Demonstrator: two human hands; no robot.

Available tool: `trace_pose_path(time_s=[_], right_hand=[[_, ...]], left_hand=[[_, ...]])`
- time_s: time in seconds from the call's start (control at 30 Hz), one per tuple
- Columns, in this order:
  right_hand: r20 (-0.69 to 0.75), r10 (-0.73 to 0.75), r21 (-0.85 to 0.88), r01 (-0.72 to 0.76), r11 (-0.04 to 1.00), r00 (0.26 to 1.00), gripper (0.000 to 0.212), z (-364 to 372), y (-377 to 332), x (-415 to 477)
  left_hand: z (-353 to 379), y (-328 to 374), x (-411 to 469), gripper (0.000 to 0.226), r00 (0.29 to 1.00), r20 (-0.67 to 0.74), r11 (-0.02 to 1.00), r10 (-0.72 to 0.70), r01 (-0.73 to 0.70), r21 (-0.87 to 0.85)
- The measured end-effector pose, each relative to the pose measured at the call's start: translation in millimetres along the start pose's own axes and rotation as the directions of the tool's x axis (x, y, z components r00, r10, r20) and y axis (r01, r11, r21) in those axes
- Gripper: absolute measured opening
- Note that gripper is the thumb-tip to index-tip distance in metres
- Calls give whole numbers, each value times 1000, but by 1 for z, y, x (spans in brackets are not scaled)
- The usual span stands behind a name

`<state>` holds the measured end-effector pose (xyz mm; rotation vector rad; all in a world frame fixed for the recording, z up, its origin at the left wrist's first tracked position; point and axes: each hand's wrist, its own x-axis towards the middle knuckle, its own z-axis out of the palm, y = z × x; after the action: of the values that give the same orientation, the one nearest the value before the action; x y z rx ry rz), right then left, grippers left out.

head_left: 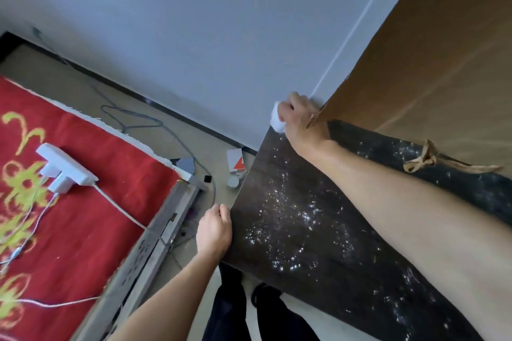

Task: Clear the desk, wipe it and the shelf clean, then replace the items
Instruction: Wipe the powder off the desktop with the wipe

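Now wiping at the far corner of the desk (pixel 273 174) with a white cloth (pixel 278 119) bunched in the curled right hand (pixel 300 116); bracing with the left hand (pixel 214 230), fingers hooked over the desk's near edge. Looks cleared, yet speckled white all over, so barely begun. Shelf and replacing probably yet to come.

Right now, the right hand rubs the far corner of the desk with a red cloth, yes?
No. The head view shows the cloth is white, not red. The right hand does hold it at the far corner of the desk.
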<state>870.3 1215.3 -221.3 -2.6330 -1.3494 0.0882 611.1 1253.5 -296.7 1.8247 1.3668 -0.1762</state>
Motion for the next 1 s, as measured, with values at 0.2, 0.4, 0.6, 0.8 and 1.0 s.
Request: trace_pose_path(time_s=[0.2,0.4,0.6,0.8,1.0], right_hand=[[197,63,12,-67,998,978,29,42,-7,-17],[117,109,36,-114,993,987,24,46,-5,-37],[-5,246,212,-240,947,969,30,64,-30,1],[47,245,314,-247,917,968,20,56,-24,-62],[-32,423,167,-412,896,906,45,59,-21,-23]], left_hand=[[4,-5,3,35,998,-63,1000,7,-7,-7],[2,1,1,33,997,-77,1000,12,-13,-12],[6,-3,5,34,996,-86,999,25,-27,-17],[4,-6,3,36,998,-56,999,25,-27,-38],[6,-5,5,35,997,-64,999,37,-40,-34]])
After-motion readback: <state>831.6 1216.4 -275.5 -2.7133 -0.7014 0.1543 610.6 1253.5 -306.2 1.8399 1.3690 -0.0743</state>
